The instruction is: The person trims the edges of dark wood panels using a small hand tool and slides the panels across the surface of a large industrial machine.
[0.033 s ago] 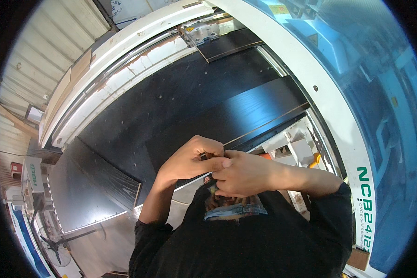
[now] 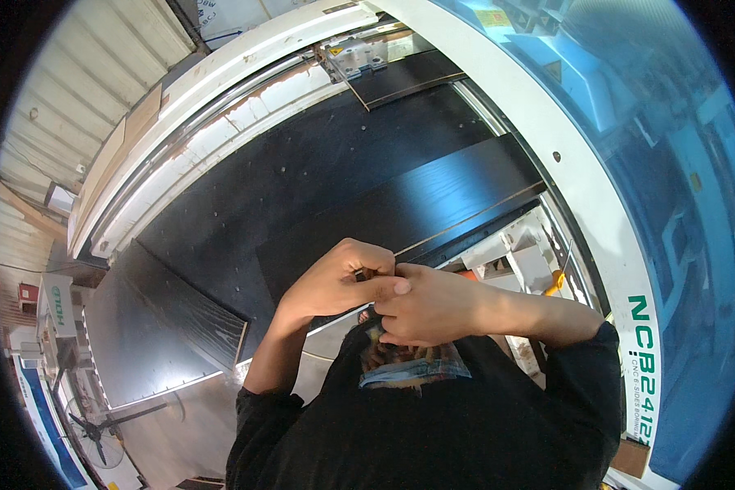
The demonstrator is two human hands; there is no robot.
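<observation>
My left hand [image 2: 343, 279] and my right hand [image 2: 433, 304] meet in front of my chest, fingers curled and touching. The left thumb and forefinger close against the right hand's fingers. Whatever may be between them is hidden or too small to make out. Just beyond the hands lies a long black wood-grain panel [image 2: 449, 184] with a pale line along its near edge. It rests on the dark machine bed [image 2: 245, 192], and neither hand clearly touches it.
A smaller black panel [image 2: 404, 79] sits at the far end by a metal clamp [image 2: 355, 57]. Another dark panel [image 2: 159, 327] lies at left. The white machine frame [image 2: 580, 180] with its blue cover [image 2: 686, 245] rises at right. A fan [image 2: 98, 433] stands lower left.
</observation>
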